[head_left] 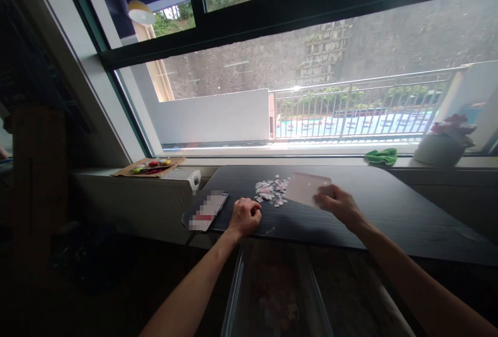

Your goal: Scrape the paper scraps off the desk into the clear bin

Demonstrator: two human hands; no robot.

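My right hand (337, 203) pinches one end of a flat, pale rectangular card (305, 187), held over the dark table (373, 212). The card is slightly blurred, and its far end reaches the edge of a pile of small white and pinkish paper scraps (268, 190). My left hand (246, 216) rests on the table just in front of the pile, fingers curled in, with nothing visible in it. Below the table's front edge stands a clear plastic bin (238, 295) with pale scraps dimly showing inside.
A phone (208, 212) lies at the table's left edge. Beyond it are a radiator (181, 175) and a brown board (128, 169) with colourful small items. A green cloth (381, 157) and a whitish pot (441, 148) sit on the sill under the large window.
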